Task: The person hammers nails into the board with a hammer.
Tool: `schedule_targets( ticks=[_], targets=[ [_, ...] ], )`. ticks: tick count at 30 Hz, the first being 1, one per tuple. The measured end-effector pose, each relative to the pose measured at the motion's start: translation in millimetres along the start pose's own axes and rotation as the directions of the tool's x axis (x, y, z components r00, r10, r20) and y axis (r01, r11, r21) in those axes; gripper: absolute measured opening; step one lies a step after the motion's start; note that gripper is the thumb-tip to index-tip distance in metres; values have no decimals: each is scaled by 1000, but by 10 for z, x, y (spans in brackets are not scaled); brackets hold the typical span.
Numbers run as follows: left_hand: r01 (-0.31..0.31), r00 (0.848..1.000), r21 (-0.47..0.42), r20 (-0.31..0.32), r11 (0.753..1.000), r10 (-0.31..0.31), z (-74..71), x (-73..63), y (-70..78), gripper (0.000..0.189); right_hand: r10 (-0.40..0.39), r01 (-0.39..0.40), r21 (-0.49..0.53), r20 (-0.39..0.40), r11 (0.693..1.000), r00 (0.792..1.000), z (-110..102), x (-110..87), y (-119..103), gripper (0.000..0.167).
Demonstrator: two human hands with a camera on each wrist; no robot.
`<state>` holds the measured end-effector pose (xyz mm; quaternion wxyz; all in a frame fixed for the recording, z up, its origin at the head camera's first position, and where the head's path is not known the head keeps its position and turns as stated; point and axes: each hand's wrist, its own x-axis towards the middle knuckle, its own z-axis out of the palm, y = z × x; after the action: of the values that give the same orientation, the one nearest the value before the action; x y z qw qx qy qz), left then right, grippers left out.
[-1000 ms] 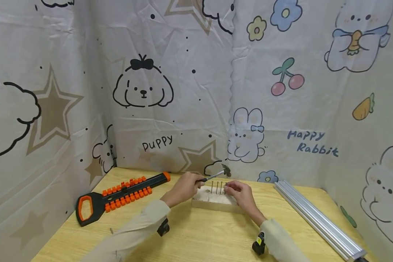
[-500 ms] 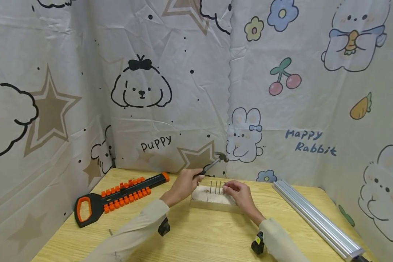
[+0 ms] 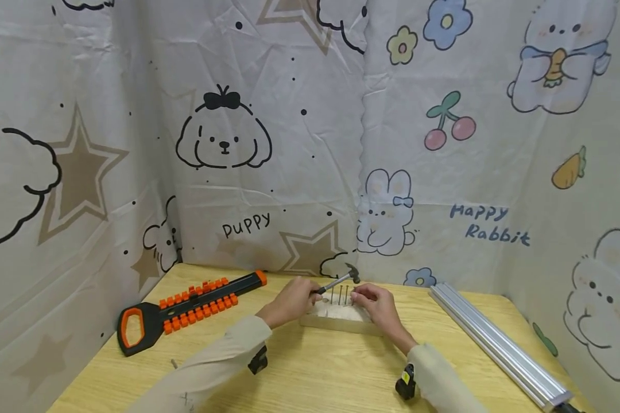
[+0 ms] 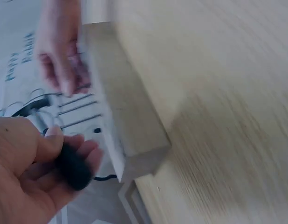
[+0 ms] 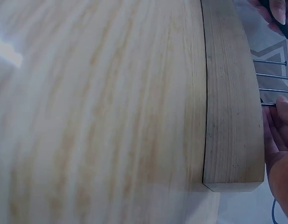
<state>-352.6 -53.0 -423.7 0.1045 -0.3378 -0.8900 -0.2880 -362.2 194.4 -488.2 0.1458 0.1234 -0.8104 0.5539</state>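
My left hand (image 3: 291,301) grips a small claw hammer (image 3: 337,283) by its dark handle (image 4: 74,168). In the head view the hammer's head (image 3: 353,274) is just above my right hand's fingertips. My right hand (image 3: 381,307) pinches a nail (image 5: 268,104) at the right end of a row, its shank upright against the top of a pale wooden block (image 3: 336,324). Several other nails (image 5: 272,76) stand upright in the block to the left of it. The pinched nail's top is partly hidden by my fingers in the head view.
A black and orange socket rack (image 3: 196,307) lies on the table (image 3: 299,378) at the left. A long silver metal bar (image 3: 496,341) lies along the right side. Near my left sleeve is a small grey piece (image 3: 174,363). Printed cloth (image 3: 289,143) hangs behind.
The hammer rose between one second and half a second ago, and is now lowered again with its head near the pinched nail. My right hand has stayed in place.
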Motion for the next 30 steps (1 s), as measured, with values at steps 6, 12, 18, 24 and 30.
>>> schedule_targets(
  ticks=[6,12,18,24,30],
  targets=[
    [-42,991,-42,-130,998,36,10,-10,-40,17,-1,2,-24,6,1000,1000,0,6,-7,12],
    [-60,998,74,32,995,58,-20,-21,-67,13,-18,19,-12,16,1000,1000,2,21,-5,7],
    [-51,989,-62,-145,997,42,-61,34,-26,16,-20,21,-45,10,999,1000,-15,13,5,13],
    [-34,995,7,-92,999,35,-50,50,-25,14,10,-9,-52,6,999,1000,-16,9,-1,16],
    [-12,996,1,-87,1000,12,-21,35,-46,13,36,-37,58,12,998,999,-3,3,-27,16]
  ],
)
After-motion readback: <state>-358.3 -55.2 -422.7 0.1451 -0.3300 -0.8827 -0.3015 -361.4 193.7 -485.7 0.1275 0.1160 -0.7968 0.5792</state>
